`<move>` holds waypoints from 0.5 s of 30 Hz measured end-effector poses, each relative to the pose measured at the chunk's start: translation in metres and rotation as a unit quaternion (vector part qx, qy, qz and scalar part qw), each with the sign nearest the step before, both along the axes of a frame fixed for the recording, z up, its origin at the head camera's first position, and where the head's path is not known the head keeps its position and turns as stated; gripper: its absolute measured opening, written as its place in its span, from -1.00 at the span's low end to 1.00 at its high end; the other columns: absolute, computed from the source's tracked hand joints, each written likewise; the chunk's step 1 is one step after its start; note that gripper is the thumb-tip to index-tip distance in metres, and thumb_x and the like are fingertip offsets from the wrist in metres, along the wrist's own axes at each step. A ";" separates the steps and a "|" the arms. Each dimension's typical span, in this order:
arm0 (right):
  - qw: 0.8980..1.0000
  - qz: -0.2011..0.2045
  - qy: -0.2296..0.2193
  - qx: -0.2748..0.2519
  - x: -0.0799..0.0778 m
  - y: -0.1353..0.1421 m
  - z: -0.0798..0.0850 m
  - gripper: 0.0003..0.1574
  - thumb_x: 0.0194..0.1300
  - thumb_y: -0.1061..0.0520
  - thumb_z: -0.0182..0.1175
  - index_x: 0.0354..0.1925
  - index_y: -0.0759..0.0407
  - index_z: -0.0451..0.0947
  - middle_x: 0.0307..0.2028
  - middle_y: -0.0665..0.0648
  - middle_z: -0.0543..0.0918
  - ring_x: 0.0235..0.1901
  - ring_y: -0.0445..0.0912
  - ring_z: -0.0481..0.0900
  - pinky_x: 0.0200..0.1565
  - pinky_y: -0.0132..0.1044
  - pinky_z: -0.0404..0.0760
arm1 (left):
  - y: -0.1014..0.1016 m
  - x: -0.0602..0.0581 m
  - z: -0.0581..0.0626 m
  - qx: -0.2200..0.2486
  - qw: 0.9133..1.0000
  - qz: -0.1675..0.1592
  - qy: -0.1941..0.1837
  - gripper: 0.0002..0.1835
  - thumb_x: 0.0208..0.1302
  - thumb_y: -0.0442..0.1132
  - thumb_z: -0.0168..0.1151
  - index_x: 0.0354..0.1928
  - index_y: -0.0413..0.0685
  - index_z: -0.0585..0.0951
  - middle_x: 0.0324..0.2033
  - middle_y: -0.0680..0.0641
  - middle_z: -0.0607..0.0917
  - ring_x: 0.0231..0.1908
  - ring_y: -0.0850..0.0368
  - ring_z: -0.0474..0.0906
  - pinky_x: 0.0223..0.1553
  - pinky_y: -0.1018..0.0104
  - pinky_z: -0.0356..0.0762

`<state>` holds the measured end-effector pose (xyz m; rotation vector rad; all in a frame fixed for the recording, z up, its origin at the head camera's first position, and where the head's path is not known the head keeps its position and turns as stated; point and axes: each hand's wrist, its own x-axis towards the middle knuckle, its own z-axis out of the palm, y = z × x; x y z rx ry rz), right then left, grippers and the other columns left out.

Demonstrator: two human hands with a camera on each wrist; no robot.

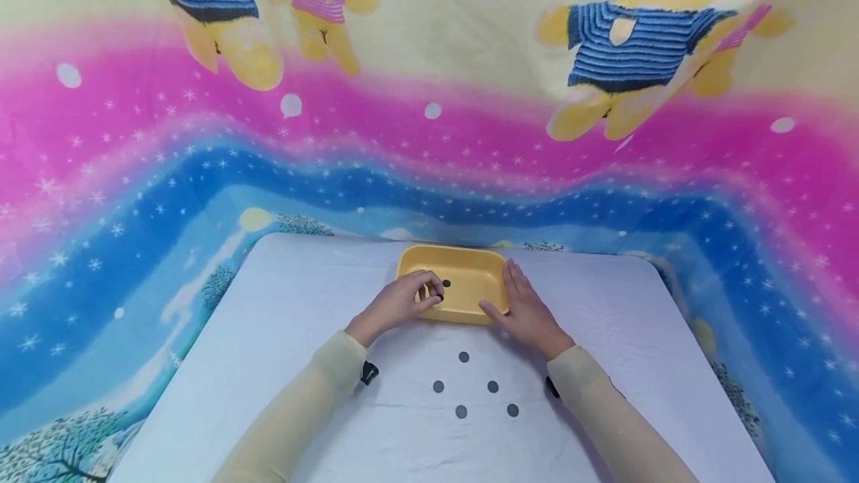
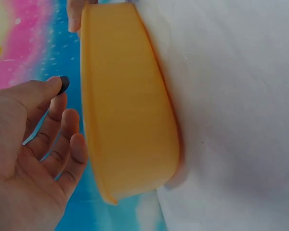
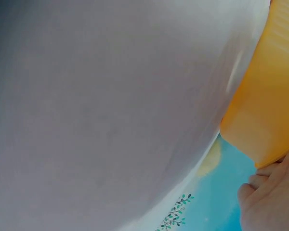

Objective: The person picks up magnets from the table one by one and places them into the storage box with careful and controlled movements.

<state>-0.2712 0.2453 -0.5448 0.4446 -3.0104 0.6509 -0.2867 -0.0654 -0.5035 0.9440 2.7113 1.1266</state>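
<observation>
Between the thumb and index finger of my left hand (image 1: 400, 300) is a small dark disc (image 2: 64, 85), pinched above the near left part of a yellow plastic tray (image 1: 473, 278). Another dark disc (image 1: 446, 283) shows against the tray's inside, just beyond those fingertips. The other left fingers curve loosely beside the tray's rim in the left wrist view. My right hand (image 1: 530, 313) rests against the tray's right end, its fingers straight along the outside and the thumb at the near rim. In the right wrist view its fingers (image 3: 260, 180) touch the rim.
Several grey discs (image 1: 464, 357) lie spread on the white-covered table (image 1: 322, 274), on the near side of the tray. Behind the table's far edge hangs a patterned cloth (image 1: 429, 147) with bears and snowflakes, also along both sides.
</observation>
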 end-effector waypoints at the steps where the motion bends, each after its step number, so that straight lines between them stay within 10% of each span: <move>1: 1.000 0.000 -0.002 -0.001 0.000 0.000 0.000 0.41 0.50 -0.64 -0.06 0.72 0.30 -0.31 0.73 0.27 -0.26 0.71 0.22 -0.23 0.62 0.19 -0.03 | 0.001 -0.002 -0.001 -0.004 1.000 0.004 0.000 -0.92 0.54 -0.13 0.36 -0.03 0.15 0.68 -0.16 0.20 0.69 -0.20 0.28 0.58 -0.18 0.30 0.60; 15: 1.000 0.001 -0.002 -0.003 0.002 -0.003 0.002 0.39 0.52 -0.60 -0.03 0.71 0.29 -0.34 0.73 0.26 -0.28 0.71 0.19 -0.26 0.63 0.16 -0.05 | 0.010 -0.023 -0.009 -0.040 0.999 0.029 -0.014 -0.95 0.55 -0.15 0.36 -0.08 0.09 0.71 -0.25 0.16 0.69 -0.36 0.24 0.54 -0.30 0.26 0.52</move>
